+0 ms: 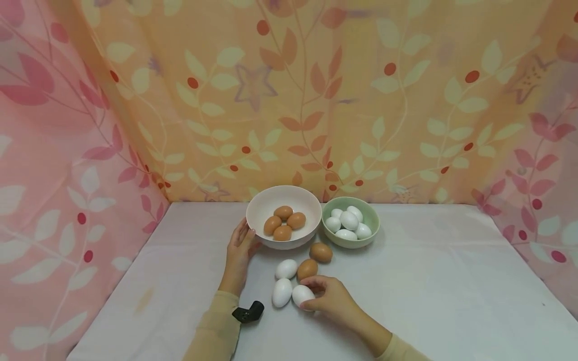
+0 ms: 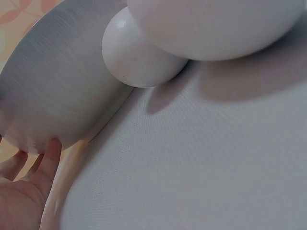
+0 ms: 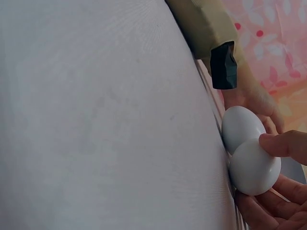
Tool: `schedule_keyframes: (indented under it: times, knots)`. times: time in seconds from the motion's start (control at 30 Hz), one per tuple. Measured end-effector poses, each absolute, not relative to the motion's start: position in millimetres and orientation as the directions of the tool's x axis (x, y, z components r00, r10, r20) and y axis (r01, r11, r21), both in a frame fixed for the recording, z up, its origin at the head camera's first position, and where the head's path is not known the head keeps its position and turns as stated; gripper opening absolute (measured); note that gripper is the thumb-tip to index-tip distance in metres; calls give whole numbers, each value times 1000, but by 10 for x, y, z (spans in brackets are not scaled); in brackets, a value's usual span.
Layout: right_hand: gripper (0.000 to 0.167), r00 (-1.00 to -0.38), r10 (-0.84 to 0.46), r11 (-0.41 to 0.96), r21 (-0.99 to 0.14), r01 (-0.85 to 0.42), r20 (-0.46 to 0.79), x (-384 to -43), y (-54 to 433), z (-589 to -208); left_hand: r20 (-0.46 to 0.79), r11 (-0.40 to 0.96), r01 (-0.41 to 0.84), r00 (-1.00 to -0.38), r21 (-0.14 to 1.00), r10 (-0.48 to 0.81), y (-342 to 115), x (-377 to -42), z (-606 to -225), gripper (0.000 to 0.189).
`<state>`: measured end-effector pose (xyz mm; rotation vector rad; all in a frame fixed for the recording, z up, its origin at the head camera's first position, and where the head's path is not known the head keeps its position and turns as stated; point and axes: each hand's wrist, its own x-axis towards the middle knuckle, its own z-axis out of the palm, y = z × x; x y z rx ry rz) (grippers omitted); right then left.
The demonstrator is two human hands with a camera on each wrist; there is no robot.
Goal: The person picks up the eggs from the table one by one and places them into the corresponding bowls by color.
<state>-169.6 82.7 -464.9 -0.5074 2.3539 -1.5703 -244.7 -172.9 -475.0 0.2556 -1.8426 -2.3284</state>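
Head view showed the right hand (image 1: 331, 301) pinching one white egg (image 1: 302, 296) with thumb and fingers. Two more white eggs (image 1: 282, 293) sat just left of it. Two brown eggs (image 1: 321, 252) lay a bit farther back. The left hand (image 1: 239, 251) touched the pale bowl (image 1: 284, 244), fingers a little apart. Four brown eggs (image 1: 272, 225) lay inside. Beside it, a green bowl (image 1: 352, 244) held white eggs. Behind stood a leafy curtain (image 1: 316, 100).
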Motion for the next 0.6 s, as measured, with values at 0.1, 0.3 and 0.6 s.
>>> schedule_keyframes:
  times: [0.1, 0.3, 0.6]
  knots:
    - [44, -904, -426, 345, -930, -124, -38, -1689, 834, -4659, -33, -226, 21, -972, 974, -231, -1720, -2442, -4756, 58]
    - [45, -902, -429, 361, -925, -116, -55, -1681, 854, -4636, -39, -223, 14, -971, 975, -235, -1722, -2444, -4765, 58]
    - [43, -906, -414, 324, -945, -53, -92, -1705, 1000, -4466, -42, -204, 5, -973, 979, -226, -1731, -2452, -4747, 58]
